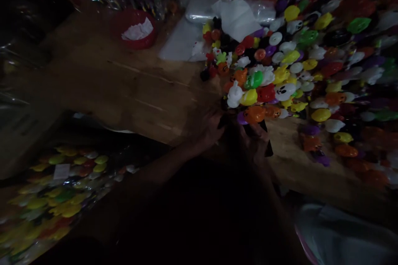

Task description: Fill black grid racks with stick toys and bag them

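Low light leaves both hands dim at the near edge of the wooden table [146, 91]. My left hand [211, 128] has its fingers curled at something dark, just below a white figure toy [235, 95]. Beside it, my right hand [255, 138] is closed against a flat black piece [269, 149] whose kind I cannot make out. Right above my fingers lie an orange pumpkin-like toy [255, 114], a yellow toy [249, 97], a red toy [266, 93] and a white skull-faced toy [285, 91]. Whatever lies between the hands is lost in shadow.
A heap of small colourful toys [331, 66] covers the table's right side. A red bowl [151, 40] holds white paper. Clear plastic packaging [199, 10] lies at the back. Bagged toys [66, 194] sit lower left; a pale bag [342, 232] is lower right.
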### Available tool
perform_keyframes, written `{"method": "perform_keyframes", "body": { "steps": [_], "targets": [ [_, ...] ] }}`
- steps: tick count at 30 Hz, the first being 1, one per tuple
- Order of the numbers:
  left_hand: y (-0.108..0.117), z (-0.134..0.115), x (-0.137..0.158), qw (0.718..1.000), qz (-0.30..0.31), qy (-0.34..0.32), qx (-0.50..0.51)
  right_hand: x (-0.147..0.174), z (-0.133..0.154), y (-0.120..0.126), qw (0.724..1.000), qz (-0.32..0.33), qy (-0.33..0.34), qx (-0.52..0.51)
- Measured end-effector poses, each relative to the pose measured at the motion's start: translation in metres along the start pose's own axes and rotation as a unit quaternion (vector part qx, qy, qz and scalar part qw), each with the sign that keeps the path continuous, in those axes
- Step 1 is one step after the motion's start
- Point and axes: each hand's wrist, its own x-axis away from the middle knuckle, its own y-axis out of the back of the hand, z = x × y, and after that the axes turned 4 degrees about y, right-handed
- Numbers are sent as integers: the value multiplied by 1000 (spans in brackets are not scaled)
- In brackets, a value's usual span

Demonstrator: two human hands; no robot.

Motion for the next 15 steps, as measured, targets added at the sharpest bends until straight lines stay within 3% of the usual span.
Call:
{"method": "perform_keyframes", "body": {
  "steps": [4, 8, 13, 15],
  "targets": [
    [2, -3, -1, 1000, 5, 8, -29, -5, 0, -4, 997, -16, -48, -57],
    [3, -5, -4, 999, 30, 19, -25, -7, -2, 3, 1000, 24, 10, -5],
    [5, -3, -5, 999, 30, -8, -17, -18, -3, 6, 998, 52, -8, 30],
    [4, -3, -4, 1000, 24, -1, -18, -22, -6, 6, 997, 60, 16, 50]
  ]
}}
